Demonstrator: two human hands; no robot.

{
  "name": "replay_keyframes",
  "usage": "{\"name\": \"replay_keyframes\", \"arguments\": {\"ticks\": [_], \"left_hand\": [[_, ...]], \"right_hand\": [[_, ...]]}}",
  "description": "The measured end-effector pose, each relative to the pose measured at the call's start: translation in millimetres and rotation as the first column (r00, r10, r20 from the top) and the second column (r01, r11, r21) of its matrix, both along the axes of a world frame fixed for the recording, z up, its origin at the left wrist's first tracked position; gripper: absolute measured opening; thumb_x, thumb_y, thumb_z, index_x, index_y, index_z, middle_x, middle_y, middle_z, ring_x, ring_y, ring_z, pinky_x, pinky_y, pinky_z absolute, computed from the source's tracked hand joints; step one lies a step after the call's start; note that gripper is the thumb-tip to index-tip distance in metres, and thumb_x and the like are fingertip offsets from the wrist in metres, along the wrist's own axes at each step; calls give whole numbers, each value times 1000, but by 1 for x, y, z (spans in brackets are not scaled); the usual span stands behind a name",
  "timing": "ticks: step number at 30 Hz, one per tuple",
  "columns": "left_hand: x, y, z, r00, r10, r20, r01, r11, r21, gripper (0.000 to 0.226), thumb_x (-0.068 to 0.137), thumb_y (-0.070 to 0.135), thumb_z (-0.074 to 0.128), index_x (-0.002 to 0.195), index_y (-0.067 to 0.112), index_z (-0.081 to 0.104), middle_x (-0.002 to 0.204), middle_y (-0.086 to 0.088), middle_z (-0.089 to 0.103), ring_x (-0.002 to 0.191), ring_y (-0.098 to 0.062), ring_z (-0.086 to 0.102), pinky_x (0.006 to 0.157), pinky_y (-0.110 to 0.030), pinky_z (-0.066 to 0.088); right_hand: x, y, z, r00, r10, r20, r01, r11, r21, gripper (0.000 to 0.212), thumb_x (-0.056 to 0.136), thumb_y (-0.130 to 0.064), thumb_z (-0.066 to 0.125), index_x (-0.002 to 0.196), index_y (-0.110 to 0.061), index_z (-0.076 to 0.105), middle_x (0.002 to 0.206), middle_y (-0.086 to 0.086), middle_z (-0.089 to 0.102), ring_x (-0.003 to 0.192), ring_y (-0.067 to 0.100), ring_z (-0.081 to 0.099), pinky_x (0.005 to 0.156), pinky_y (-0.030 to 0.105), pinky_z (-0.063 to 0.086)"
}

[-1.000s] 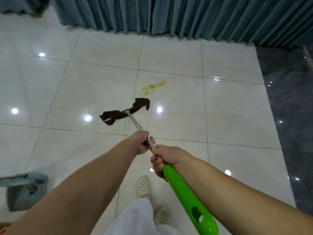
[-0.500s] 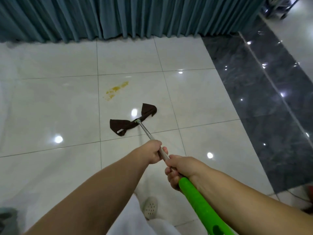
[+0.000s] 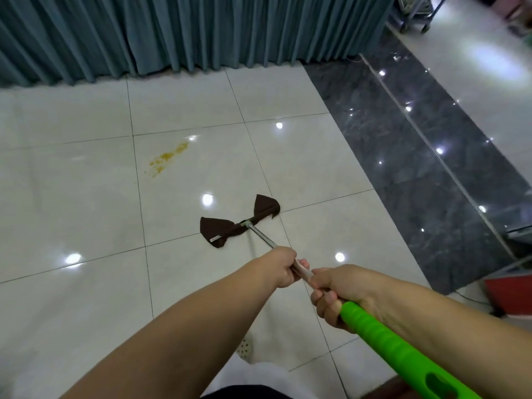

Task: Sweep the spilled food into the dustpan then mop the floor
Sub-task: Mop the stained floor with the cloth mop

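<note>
The right hand [image 3: 338, 296] grips the mop where its green handle [image 3: 403, 355] meets the metal pole [image 3: 263, 236]. Just ahead, the left hand [image 3: 280, 266] wraps round the bare pole. The pole slants down to a brown mop cloth [image 3: 230, 226] lying flat on the pale tiled floor [image 3: 86, 211]. A yellow food smear [image 3: 167, 158] lies beyond the cloth, apart from it, nearer the teal curtain [image 3: 172, 33].

Head-worn camera, facing down and forward, close over floor [image 3: 86, 197]
</note>
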State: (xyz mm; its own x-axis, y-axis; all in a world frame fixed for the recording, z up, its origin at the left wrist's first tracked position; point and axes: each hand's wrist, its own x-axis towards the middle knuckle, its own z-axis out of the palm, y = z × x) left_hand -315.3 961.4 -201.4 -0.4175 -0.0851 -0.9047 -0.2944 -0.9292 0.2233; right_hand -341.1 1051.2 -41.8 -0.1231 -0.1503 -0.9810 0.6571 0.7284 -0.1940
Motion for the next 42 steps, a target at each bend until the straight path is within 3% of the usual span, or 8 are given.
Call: {"name": "replay_keyframes", "arguments": {"ticks": [12,15,18,24,29,32,35,42], "left_hand": [[34,-7,-4,986,118,115,-109,990,-84,27,100,7,29,124,4,40,71,-13,47,53,-18,47,37,-26,45],[43,-22,-2,982,150,114,-140,985,-98,13,100,6,29,108,5,40,72,-14,48,54,-20,48,57,-26,51],[47,-44,-6,976,183,115,-171,979,-107,12,100,6,29,104,5,40,71,-14,48,55,-20,48,75,-27,46],[60,-105,-8,970,217,110,-204,972,-118,11,101,7,29,104,3,39,70,-13,45,55,-20,46,59,-26,47],[78,-181,-11,972,208,107,-195,973,-120,15,100,6,31,92,0,41,71,-13,45,57,-21,46,76,-28,46],[94,-236,-12,967,219,132,-202,971,-128,22,100,5,33,79,1,41,71,-12,44,57,-20,45,59,-26,49],[110,-294,-12,966,212,150,-193,972,-131,22,100,6,36,79,2,40,71,-12,43,57,-18,45,35,-20,47],[139,-418,-1,979,135,153,-120,988,-99,23,100,10,36,80,1,42,68,-10,43,55,-16,42,32,-15,44]], "right_hand": [[8,-6,-10,979,192,75,-188,981,-57,29,95,-1,38,88,-22,57,43,2,40,26,5,31,30,6,25],[9,-22,-17,969,221,109,-213,974,-80,29,94,0,37,90,-22,55,43,2,41,26,4,31,31,6,24],[10,-43,-25,961,250,119,-240,966,-94,30,95,0,37,94,-22,57,43,2,41,26,4,32,30,6,24],[16,-104,-35,957,263,123,-251,962,-102,35,94,0,39,119,-20,53,42,2,40,26,4,31,31,6,24],[34,-178,-43,962,237,132,-225,969,-105,36,95,-3,40,121,-20,57,40,1,39,24,4,32,29,6,25],[52,-232,-48,970,198,139,-183,977,-112,36,95,-3,40,121,-22,58,42,0,39,24,4,32,29,6,25],[71,-288,-50,972,180,152,-164,980,-110,19,96,-5,42,98,-19,55,53,1,37,24,5,31,28,7,27],[106,-411,-48,986,62,154,-45,993,-109,23,93,-2,44,80,-18,53,50,3,41,23,7,33,29,7,27]]}}
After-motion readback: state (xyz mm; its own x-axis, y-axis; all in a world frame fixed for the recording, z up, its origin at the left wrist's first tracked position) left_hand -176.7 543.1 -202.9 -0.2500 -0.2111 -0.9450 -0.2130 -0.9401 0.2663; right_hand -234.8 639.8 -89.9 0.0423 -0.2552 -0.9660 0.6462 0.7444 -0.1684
